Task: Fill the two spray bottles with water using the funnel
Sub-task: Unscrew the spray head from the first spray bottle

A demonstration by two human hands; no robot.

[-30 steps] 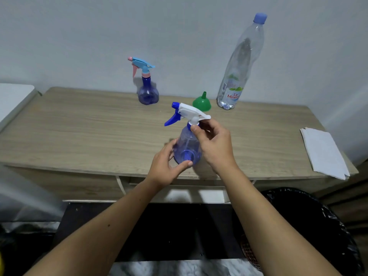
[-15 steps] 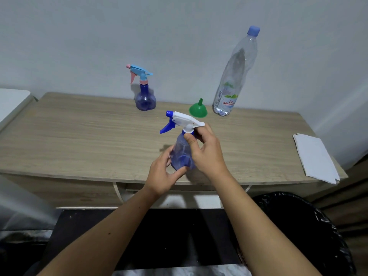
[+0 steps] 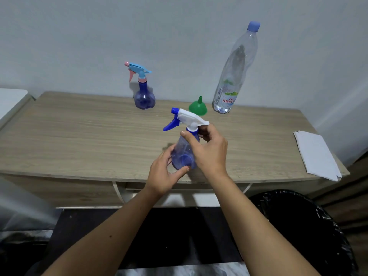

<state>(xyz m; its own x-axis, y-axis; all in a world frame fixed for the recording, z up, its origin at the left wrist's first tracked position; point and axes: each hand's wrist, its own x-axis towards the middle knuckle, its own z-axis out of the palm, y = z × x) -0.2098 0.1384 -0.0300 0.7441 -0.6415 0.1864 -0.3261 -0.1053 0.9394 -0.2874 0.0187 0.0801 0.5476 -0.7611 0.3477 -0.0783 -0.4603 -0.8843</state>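
We looked down from a head-worn camera at a pale wooden table (image 3: 79,136) set against a plain wall. Above the table's near edge, both of a person's bare hands held a clear blue spray bottle (image 3: 184,150) with a white spray head and a dark blue trigger and nozzle, tilted so that its base faced the camera. The left hand (image 3: 163,174) cupped the bottle's rounded base, fingers curled behind it and the thumb pressed against the front. The right hand (image 3: 209,152) gripped the bottle's neck just under the white head, thumb and fingers curled round the blue collar.

Towards the table's far edge, by the wall, a second spray bottle (image 3: 144,96) stood upright; it had a blue body, a light blue head and a pink trigger. To the right of it on the table, a green funnel (image 3: 198,108) rested wide mouth down, spout pointing up. Just to the right of the funnel stood a tall clear plastic water bottle (image 3: 235,76) with a blue cap on. At the table's right end lay a stack of white paper (image 3: 316,154). Beyond the table's near right corner, lower down, we saw a bin lined with a black bag (image 3: 308,226).
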